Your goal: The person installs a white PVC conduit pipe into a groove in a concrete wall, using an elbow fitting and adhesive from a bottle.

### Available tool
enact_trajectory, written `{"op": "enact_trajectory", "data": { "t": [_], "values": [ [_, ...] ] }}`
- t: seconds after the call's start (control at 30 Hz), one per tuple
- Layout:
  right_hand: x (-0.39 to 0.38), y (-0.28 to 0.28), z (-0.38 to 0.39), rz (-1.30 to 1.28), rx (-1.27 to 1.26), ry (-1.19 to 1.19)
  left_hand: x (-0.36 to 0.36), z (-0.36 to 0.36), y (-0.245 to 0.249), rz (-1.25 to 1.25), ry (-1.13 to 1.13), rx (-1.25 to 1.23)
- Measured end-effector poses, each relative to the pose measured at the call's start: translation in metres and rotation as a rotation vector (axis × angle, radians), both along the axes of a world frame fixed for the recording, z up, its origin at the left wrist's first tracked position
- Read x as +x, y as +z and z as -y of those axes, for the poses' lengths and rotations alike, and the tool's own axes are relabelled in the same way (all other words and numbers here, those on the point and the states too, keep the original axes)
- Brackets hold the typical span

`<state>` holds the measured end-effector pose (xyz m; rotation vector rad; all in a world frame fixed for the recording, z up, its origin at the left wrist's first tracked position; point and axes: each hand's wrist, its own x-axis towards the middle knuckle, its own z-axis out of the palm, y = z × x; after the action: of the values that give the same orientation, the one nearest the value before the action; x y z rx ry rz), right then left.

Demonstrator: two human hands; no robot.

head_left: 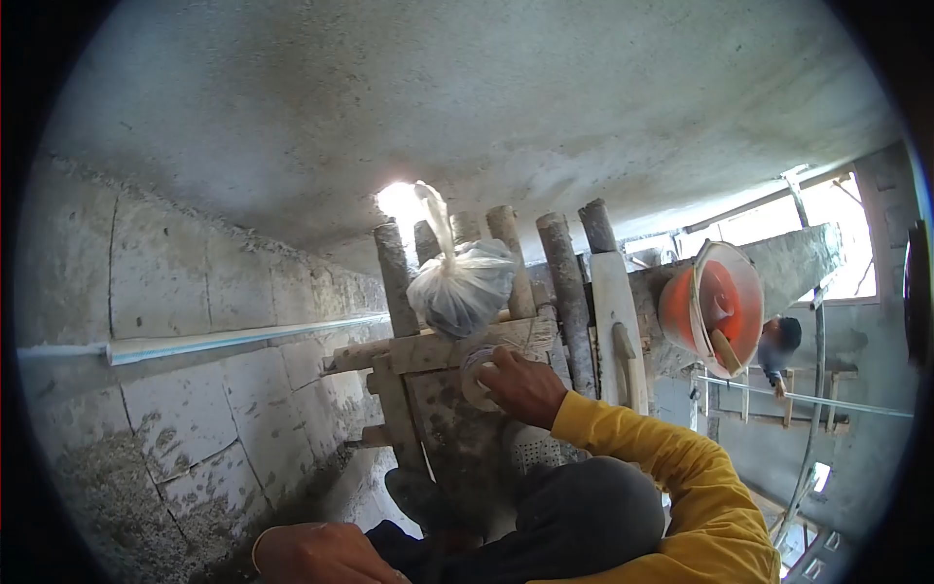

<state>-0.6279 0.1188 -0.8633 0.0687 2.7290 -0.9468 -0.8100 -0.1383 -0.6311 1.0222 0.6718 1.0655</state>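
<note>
My right hand (523, 385), in a yellow sleeve, has its fingers closed on the edge of a pale round roll (474, 382), which looks like a roll of tape, over the planks. Just beyond it, a knotted clear plastic bag (465, 292) with greyish contents sits by the poles. At the bottom left is my left hand (326, 555), its back towards me, close to my dark trouser leg. The fingers of that hand are mostly hidden, and no object shows in it.
A wooden float (623, 341) with a handle stands right of the poles (555, 263). Beside it hangs an orange-and-white bucket (686, 316) with a tool inside. A pale-blue strip (233, 337) runs along the block wall (185, 419). Another person (778, 346) is at far right.
</note>
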Motion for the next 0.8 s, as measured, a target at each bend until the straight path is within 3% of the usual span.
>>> {"op": "enact_trajectory", "data": {
  "t": [0.03,0.13,0.17,0.23,0.33,0.4,0.5,0.6,0.7,0.8],
  "values": [
    [0.004,-0.001,-0.001,-0.061,0.070,0.026,0.004,0.003,-0.002,-0.016,-0.034,-0.044],
    [0.000,-0.005,-0.002,-0.235,0.234,0.061,0.057,0.015,-0.012,0.259,0.593,-0.482],
    [-0.001,-0.003,-0.002,-0.262,0.264,0.034,0.055,0.016,-0.011,0.109,0.522,-0.628],
    [-0.003,-0.004,-0.002,-0.261,0.279,0.020,0.086,0.018,-0.030,0.122,0.773,-0.748],
    [-0.010,-0.006,-0.006,-0.102,0.196,0.082,0.105,0.015,-0.058,0.078,0.926,-0.795],
    [-0.014,-0.004,-0.007,0.104,0.085,0.147,0.107,0.013,-0.068,0.055,0.932,-0.797],
    [0.000,-0.026,-0.004,0.022,0.100,0.120,0.111,0.014,-0.073,0.050,0.937,-0.779],
    [0.014,0.001,-0.032,0.074,-0.195,-0.183,0.111,0.020,-0.070,0.064,0.944,-0.765],
    [0.026,0.004,-0.063,-0.297,-0.041,-0.334,0.111,0.025,-0.073,0.056,0.955,-0.781],
    [0.020,-0.008,-0.091,-0.444,-0.006,-0.488,0.113,0.021,-0.073,0.050,0.933,-0.804]
  ]
}}
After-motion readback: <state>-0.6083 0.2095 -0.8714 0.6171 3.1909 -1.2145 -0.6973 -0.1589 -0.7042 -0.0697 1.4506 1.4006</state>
